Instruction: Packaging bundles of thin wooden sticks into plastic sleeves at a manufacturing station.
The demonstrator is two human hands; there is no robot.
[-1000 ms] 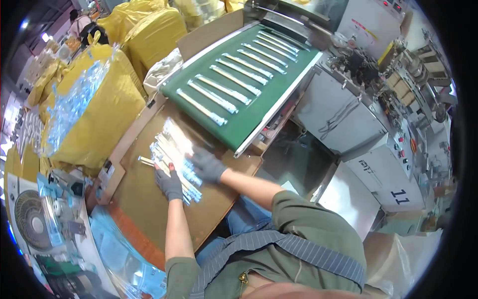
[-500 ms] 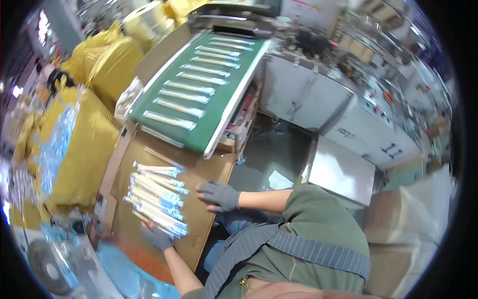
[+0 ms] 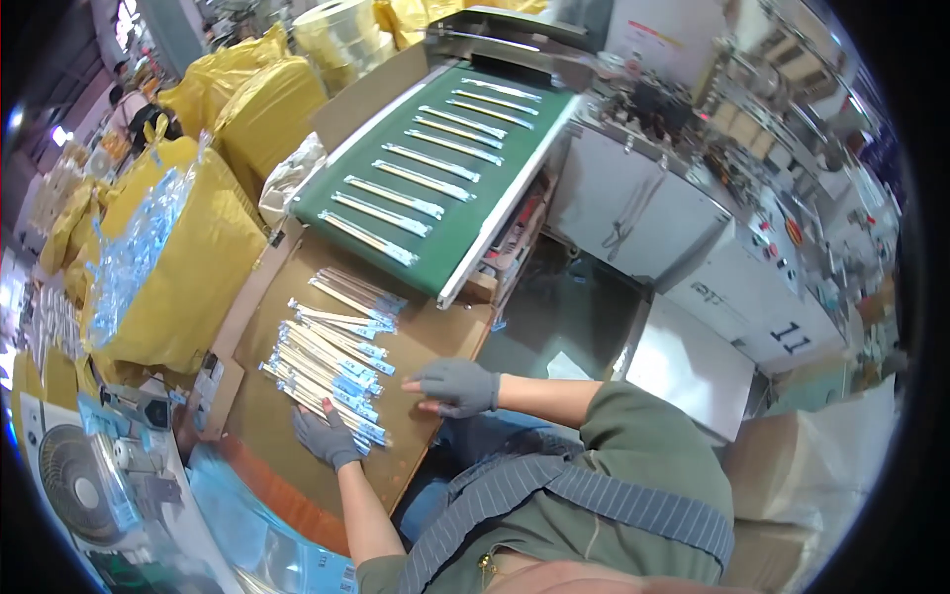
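Observation:
A pile of wrapped wooden chopsticks [image 3: 332, 366], in clear sleeves with blue print at one end, lies on the brown board in front of me. At the near edge of this pile, my left hand [image 3: 329, 438] in a grey fingertip-less glove touches the closest packets with its fingers apart. My right hand [image 3: 455, 387], gloved alike, hovers over the board's right side, fingers stretched toward the blue ends without touching them. More chopstick packets [image 3: 374, 228] lie spaced crosswise on the green conveyor belt [image 3: 435, 265], and several rest just below its end.
The brown board [image 3: 267, 421] has a raised cardboard edge on its left. Beyond that stands a yellow sack [image 3: 213, 297] stuffed with blue-and-clear wrappers. A fan [image 3: 84, 485] sits at lower left; white machine cabinets [image 3: 633, 198] stand on the right.
The view has shifted, so the scene sits further right. Packets have advanced down the belt, and one dropped from its end onto the board. My left hand has moved up against the pile.

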